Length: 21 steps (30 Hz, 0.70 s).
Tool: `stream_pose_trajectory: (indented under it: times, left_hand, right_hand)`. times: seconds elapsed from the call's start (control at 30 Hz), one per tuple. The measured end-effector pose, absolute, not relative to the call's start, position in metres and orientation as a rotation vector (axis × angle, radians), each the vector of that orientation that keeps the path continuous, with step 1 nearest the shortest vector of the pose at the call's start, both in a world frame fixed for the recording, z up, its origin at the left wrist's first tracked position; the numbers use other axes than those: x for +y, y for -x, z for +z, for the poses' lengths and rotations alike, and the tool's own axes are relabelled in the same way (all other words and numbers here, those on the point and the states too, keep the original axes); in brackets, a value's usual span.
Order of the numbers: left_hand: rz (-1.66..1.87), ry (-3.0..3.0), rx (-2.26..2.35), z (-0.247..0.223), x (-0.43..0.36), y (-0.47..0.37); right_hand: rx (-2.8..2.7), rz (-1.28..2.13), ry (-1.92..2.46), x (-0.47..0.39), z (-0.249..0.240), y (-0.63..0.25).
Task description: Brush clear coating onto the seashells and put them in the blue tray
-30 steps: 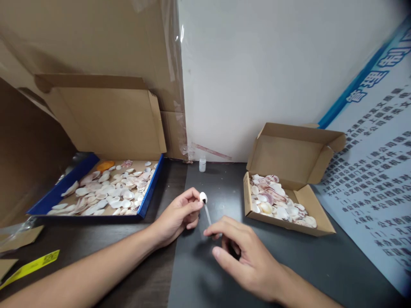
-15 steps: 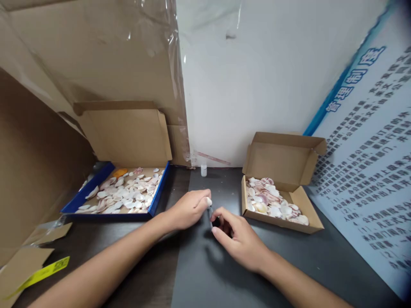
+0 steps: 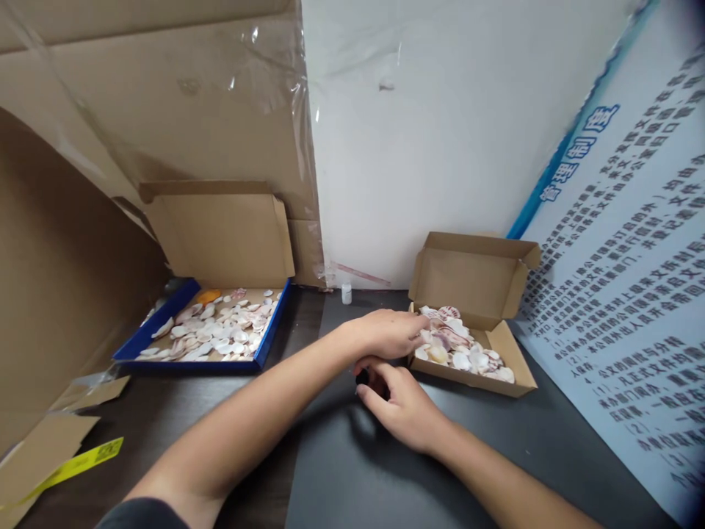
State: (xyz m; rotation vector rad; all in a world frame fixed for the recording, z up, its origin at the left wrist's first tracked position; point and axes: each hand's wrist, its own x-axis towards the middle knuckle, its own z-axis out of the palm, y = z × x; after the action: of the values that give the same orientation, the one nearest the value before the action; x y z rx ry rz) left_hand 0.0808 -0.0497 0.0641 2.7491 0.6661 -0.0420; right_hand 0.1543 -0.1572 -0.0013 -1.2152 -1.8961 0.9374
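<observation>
My left hand (image 3: 390,333) reaches across to the left edge of the small brown box (image 3: 526,356), its fingertips at the shells (image 3: 463,345) inside. Whether it holds a shell cannot be made out. Below it, my right hand (image 3: 399,400) is curled with thumb and fingers round a small black object (image 3: 362,378) above the grey mat (image 3: 341,477). Most of that object is hidden by the fingers. A blue-sided box (image 3: 271,327) on the left holds many pale shells (image 3: 220,330) and an orange one (image 3: 208,296).
A small white bottle (image 3: 346,294) stands at the back of the table, by the white wall (image 3: 374,169). Cardboard pieces and a yellow strip (image 3: 82,462) lie at the lower left. A printed poster (image 3: 622,279) leans along the right side.
My left hand has moved right, from in front of my right hand to the small box of shells. My right hand stays curled round the black object. The view has shifted slightly.
</observation>
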Motion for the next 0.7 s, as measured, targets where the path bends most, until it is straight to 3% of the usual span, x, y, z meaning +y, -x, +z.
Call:
stream_pose_trajectory:
  times: [0.4, 0.57, 0.7]
  left_hand:
    - [0.300, -2.379, 0.813, 0.080, -0.065, -0.011]
    - [0.608, -2.095, 0.938, 0.041, -0.064, 0.035]
    - [0.645, -1.691, 0.885, 0.008, -0.067, 0.043]
  right_hand:
    - [-1.878, 0.920, 1.237, -0.155, -0.003, -0.157]
    - [-1.776, 0.934, 1.223, -0.156, -0.003, -0.159]
    - [-1.723, 0.925, 1.208, -0.157, -0.001, -0.161]
